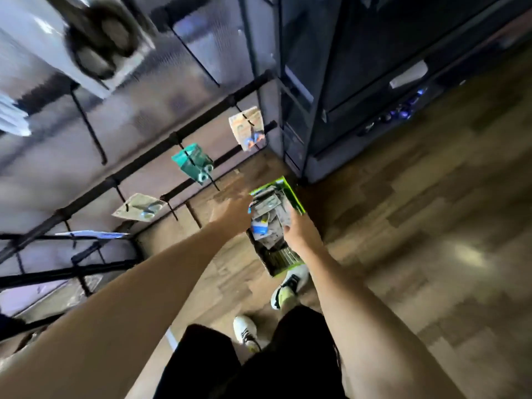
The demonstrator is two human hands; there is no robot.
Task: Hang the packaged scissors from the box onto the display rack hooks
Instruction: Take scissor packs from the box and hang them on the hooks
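A green-edged box (290, 194) full of packaged scissors (266, 214) stands on the wooden floor below me. Both arms reach down to it. My left hand (234, 211) is at the box's left side, its fingers blurred against the packs. My right hand (299, 228) holds a grey pack at the box's right side. On the display rack (161, 151) to the left hang a large pack with black-handled scissors (98, 41), an orange-and-blue pack (249, 129), a teal pack (194, 164) and a pale pack (141, 208).
Several bare black hooks (89, 125) stick out of the rack. A dark shelving unit (359, 76) stands beyond the box. My white shoes (289, 286) are on the floor just behind the box. Open wooden floor (431, 226) spreads to the right.
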